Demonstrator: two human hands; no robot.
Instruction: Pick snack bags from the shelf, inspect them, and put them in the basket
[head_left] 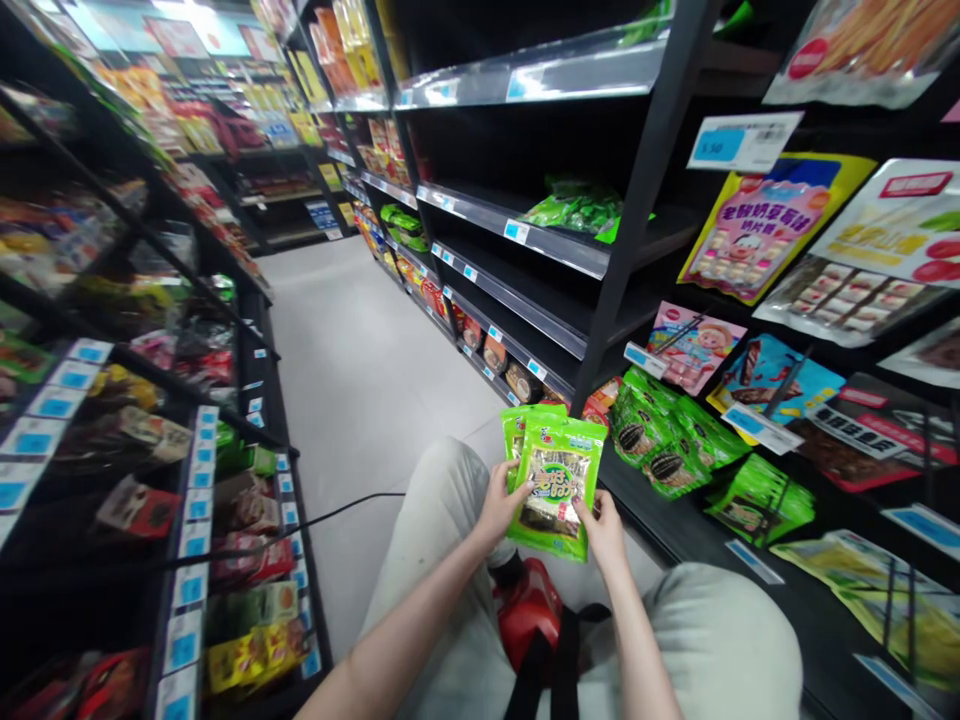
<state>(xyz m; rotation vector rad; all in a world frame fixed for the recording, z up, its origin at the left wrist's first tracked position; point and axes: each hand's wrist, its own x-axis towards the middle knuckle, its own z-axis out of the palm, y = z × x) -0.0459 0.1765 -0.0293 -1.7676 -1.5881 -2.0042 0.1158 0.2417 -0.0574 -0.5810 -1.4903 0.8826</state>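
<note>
Both my hands hold a small stack of green snack packets (pixel 556 484) in front of my knees. My left hand (pixel 501 505) grips the stack's left edge with its fingers curled around it. My right hand (pixel 602 530) pinches the lower right corner. More green packets of the same kind (pixel 660 435) lie on the low black shelf just to the right of the stack. I am crouched, with my pale trouser legs (pixel 439 530) below my arms.
Black shelving (pixel 634 190) lines the right side, hung with snack bags and price tags. A second rack of goods (pixel 187 470) stands on the left. A grey floor aisle (pixel 352 350) runs ahead between them. A red object (pixel 529 610) sits between my knees.
</note>
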